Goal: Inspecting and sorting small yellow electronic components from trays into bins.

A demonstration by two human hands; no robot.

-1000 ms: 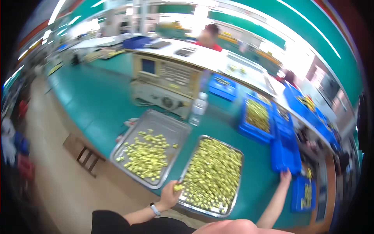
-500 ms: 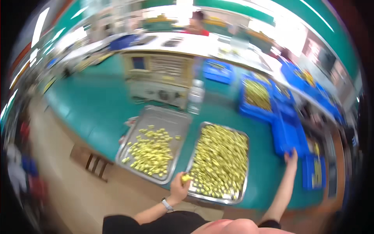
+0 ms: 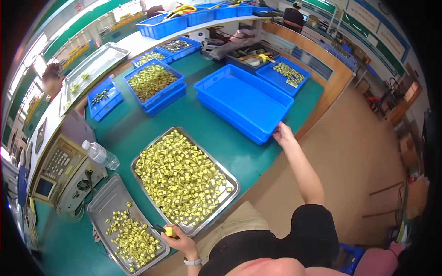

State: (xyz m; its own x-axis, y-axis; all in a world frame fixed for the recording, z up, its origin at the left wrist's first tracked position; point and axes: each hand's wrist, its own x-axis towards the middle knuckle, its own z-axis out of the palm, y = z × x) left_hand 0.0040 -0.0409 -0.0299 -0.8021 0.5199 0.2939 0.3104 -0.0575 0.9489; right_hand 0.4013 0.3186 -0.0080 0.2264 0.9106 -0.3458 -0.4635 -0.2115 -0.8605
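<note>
My right hand (image 3: pixel 284 135) grips the near corner of an empty blue plastic bin (image 3: pixel 244 99), which appears stacked on another. My left hand (image 3: pixel 181 241) is closed around a yellow object with a dark, narrow end (image 3: pixel 170 231), over the gap between two metal trays; its exact kind is unclear. The larger metal tray (image 3: pixel 234 180) is heaped with small yellow block-like parts (image 3: pixel 179 172). A smaller heap of the same parts (image 3: pixel 131 239) lies in the second metal tray (image 3: pixel 102 202), left of my left hand.
Blue bins of small parts (image 3: pixel 154 83) stand farther back on the green table (image 3: pixel 221 152). A clear bottle (image 3: pixel 101 155) and a bench instrument (image 3: pixel 62 163) are at the left. A wooden partition (image 3: pixel 334 101) borders the right side. Another person (image 3: pixel 52 80) is at far left.
My view has turned to the right, so the trays appear farther left. My right hand stays on the blue bin; my left hand still holds the yellow object.
</note>
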